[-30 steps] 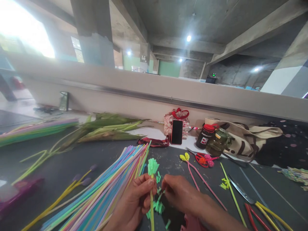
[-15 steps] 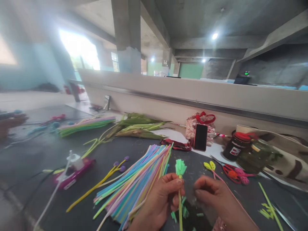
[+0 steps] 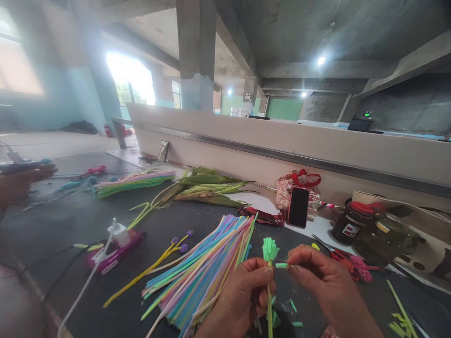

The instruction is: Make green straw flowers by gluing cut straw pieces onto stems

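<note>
Green piece [image 3: 281,265] pinched in the right hand [image 3: 322,277], right there just beside the green tuft [image 3: 270,249] on a stem [image 3: 269,312] the left hand [image 3: 244,293] pinches upright! Loose green bits [image 3: 298,324] lie on the dark table [image 3: 102,216], pastel pipe cleaners [image 3: 200,272] fan out leftward, and farther back a phone [image 3: 298,207] stands before a patterned bag [image 3: 283,191].

the worker's own l. hand [image 3: 244,291] & r. hand [image 3: 319,274], seen via head cam: both bare, w/ fingers, thumbs & knuckles uncovered; nails too small to judge. r. forearm [image 3: 354,314] bare too, down to the frame's lower edge, where a scrap of pinkish, patterned cloth [image 3: 329,332] shows nr. the wrist, poss. clothing; which garment, can't tell.
</note>
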Demonstrator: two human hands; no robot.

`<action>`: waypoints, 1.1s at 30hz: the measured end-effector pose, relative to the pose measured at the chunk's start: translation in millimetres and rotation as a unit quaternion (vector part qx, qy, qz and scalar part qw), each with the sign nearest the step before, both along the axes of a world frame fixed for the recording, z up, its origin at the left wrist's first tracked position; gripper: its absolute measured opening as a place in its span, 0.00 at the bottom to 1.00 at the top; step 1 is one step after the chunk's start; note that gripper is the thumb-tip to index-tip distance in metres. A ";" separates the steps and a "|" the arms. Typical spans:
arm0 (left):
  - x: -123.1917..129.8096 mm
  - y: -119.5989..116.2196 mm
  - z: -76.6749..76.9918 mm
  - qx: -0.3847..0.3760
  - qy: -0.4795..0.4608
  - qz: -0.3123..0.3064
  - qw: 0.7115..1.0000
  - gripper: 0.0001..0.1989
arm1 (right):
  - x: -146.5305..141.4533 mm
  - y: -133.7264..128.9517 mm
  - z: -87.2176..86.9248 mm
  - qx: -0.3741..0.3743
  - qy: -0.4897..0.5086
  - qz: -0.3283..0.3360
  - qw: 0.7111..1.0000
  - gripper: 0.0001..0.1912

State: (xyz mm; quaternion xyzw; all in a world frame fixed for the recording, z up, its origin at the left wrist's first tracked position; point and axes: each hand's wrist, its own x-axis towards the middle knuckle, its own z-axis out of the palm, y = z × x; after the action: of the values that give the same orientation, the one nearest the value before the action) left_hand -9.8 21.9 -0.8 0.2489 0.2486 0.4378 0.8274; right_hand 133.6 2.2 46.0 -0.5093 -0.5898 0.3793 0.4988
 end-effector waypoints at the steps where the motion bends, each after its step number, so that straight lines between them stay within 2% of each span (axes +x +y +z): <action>1: 0.0 -0.1 0.7 0.002 -0.001 0.001 1.000 0.12 | -0.4 0.9 1.5 0.019 -0.016 0.006 1.000 0.05; 5: -0.6 0.0 3.2 -0.001 -0.003 0.004 1.000 0.13 | 0.6 2.4 9.0 0.085 -0.128 0.029 0.988 0.07; 9: -1.2 1.0 1.7 0.003 0.013 0.000 1.000 0.14 | 0.2 1.5 15.4 0.102 -0.212 0.047 0.971 0.08; 16: 0.1 2.6 -3.8 0.005 0.016 -0.007 1.000 0.13 | -2.9 2.5 10.7 0.137 -0.197 0.007 0.971 0.07; 23: 0.3 1.7 -4.2 0.034 0.018 -0.010 0.999 0.13 | -0.4 4.4 11.3 0.145 -0.257 0.029 0.955 0.07; 33: 0.4 0.4 -2.7 0.037 0.036 -0.015 0.999 0.13 | 0.9 6.9 4.9 0.122 -0.256 0.024 0.959 0.07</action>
State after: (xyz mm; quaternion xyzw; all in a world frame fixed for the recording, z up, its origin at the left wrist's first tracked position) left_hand -9.3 22.3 -3.5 0.2990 0.2581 0.4252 0.8143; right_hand 134.5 9.1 50.9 -0.5103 -0.7514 0.1735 0.3806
